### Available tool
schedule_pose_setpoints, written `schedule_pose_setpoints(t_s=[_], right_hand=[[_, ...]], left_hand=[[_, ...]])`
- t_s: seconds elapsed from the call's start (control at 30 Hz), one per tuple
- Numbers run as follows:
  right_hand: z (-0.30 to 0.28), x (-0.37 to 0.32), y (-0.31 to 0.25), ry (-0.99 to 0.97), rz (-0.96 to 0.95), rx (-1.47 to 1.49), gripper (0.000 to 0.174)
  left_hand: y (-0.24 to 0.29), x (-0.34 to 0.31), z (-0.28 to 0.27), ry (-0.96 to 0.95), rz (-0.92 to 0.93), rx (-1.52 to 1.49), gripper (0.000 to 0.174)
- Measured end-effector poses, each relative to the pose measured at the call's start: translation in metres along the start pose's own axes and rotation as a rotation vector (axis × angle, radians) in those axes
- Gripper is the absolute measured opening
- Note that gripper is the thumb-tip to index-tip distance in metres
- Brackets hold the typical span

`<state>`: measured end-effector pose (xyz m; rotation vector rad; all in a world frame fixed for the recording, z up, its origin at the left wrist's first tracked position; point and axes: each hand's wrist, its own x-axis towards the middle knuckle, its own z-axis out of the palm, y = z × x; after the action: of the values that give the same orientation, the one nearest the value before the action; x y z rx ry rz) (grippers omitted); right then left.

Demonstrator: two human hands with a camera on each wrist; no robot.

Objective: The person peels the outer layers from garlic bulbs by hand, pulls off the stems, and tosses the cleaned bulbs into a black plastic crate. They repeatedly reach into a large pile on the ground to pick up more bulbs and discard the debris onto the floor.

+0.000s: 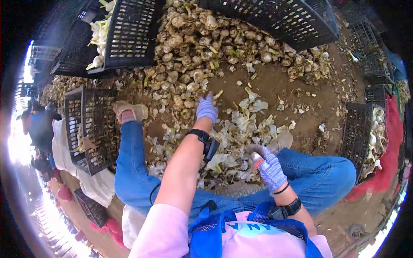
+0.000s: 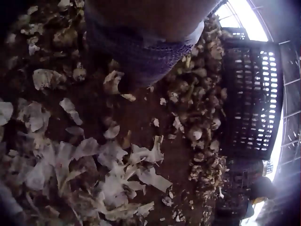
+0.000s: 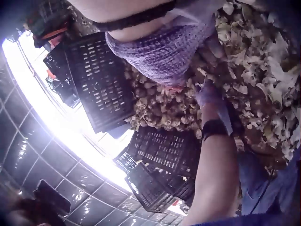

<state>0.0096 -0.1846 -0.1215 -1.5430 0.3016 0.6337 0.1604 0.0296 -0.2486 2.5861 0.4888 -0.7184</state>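
My gloved left hand (image 1: 208, 109) reaches forward with fingers extended at the near edge of a heap of garlic bulbs (image 1: 185, 56). A cut stem piece (image 1: 218, 93) lies beside its fingertips. In the left wrist view, the purple glove (image 2: 136, 59) hides most of the fingers. My gloved right hand (image 1: 272, 171) is curled above my lap, gripping a dark, blurred tool (image 1: 254, 149) whose kind I cannot tell. Orange shows by its thumb. Below and between the hands are loose garlic skins and dry leaves (image 1: 245, 122).
Black slatted crates (image 1: 131, 38) stand around the heap, one (image 1: 275, 19) at the back right. Another crate (image 1: 97, 129) is left of my foot. At right, whitish garlic (image 1: 377, 135) fills a crate beside red cloth (image 1: 389, 163). My bent legs (image 1: 318, 172) frame the skins.
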Motion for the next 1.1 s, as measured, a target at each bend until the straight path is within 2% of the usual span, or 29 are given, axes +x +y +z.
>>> schedule_pose_setpoints(t_s=[0.03, 0.07, 0.13, 0.17, 0.27, 0.3, 0.33, 0.4, 0.47, 0.53, 0.6, 0.63, 0.73, 0.8, 0.87, 0.93, 1.0, 1.03, 1.07, 1.1], right_hand=[[0.003, 0.006, 0.001, 0.010, -0.078, 0.028, 0.034], [-0.002, 0.004, -0.004, -0.003, 0.052, -0.023, 0.034], [0.001, 0.016, 0.022, -0.009, 0.070, 0.177, 0.035], [-0.003, 0.019, 0.027, -0.009, 0.080, 0.178, 0.035], [-0.003, 0.021, 0.010, -0.034, 0.064, 0.082, 0.037], [-0.003, 0.023, 0.006, -0.003, 0.084, 0.108, 0.038], [-0.005, 0.024, 0.001, 0.030, 0.103, 0.134, 0.040], [-0.009, 0.022, -0.007, 0.047, 0.126, 0.195, 0.042], [-0.004, 0.024, -0.007, 0.210, -0.083, 0.315, 0.039], [0.000, 0.009, -0.028, 0.216, -0.119, 0.374, 0.035], [0.008, -0.011, -0.053, 0.214, -0.216, 0.458, 0.034], [0.008, -0.020, -0.052, 0.133, -0.231, 0.567, 0.031], [0.014, -0.044, -0.062, 0.106, -0.235, 0.511, 0.026], [0.016, -0.058, -0.074, 0.097, -0.231, 0.479, 0.023], [0.014, -0.070, -0.080, 0.019, -0.309, 0.336, 0.023], [0.012, -0.074, -0.075, -0.006, -0.317, 0.291, 0.023], [0.012, -0.077, -0.070, -0.073, -0.279, 0.390, 0.025], [0.012, -0.078, -0.066, -0.099, -0.283, 0.473, 0.025], [0.011, -0.081, -0.067, -0.102, -0.287, 0.471, 0.025], [0.013, -0.085, -0.076, -0.138, -0.268, 0.460, 0.026]], left_hand=[[0.003, 0.008, 0.005, 0.020, 0.017, 0.041, 0.067], [0.005, 0.018, 0.009, 0.017, 0.020, 0.038, 0.067], [0.006, 0.031, 0.013, 0.022, -0.019, 0.200, 0.060], [0.006, 0.034, 0.013, -0.004, 0.031, 0.236, 0.052], [0.009, 0.024, 0.008, -0.029, 0.077, 0.190, 0.047], [0.008, 0.014, 0.007, -0.005, 0.110, 0.116, 0.055], [0.010, 0.002, 0.002, -0.004, 0.115, 0.120, 0.055], [0.014, -0.033, -0.006, -0.068, 0.254, -0.355, 0.066], [0.026, -0.085, -0.029, -0.265, 0.381, -0.855, 0.076], [0.038, -0.147, -0.055, -0.225, 0.546, -0.975, 0.074], [0.042, -0.186, -0.073, 0.051, 0.845, -0.701, 0.073], [0.043, -0.202, -0.081, 0.137, 0.918, -0.601, 0.071], [0.040, -0.239, -0.094, 0.251, 0.980, -0.447, 0.070], [0.034, -0.254, -0.097, 0.279, 0.993, -0.464, 0.070], [0.029, -0.268, -0.100, 0.260, 0.904, -0.553, 0.069], [0.020, -0.273, -0.097, 0.233, 0.935, -0.604, 0.071], [0.016, -0.279, -0.094, -0.015, 0.849, -1.017, 0.072], [0.020, -0.286, -0.096, -0.080, 0.825, -1.218, 0.066], [0.018, -0.287, -0.096, -0.076, 0.830, -1.217, 0.066], [0.015, -0.287, -0.096, -0.001, 0.861, -1.092, 0.066]])
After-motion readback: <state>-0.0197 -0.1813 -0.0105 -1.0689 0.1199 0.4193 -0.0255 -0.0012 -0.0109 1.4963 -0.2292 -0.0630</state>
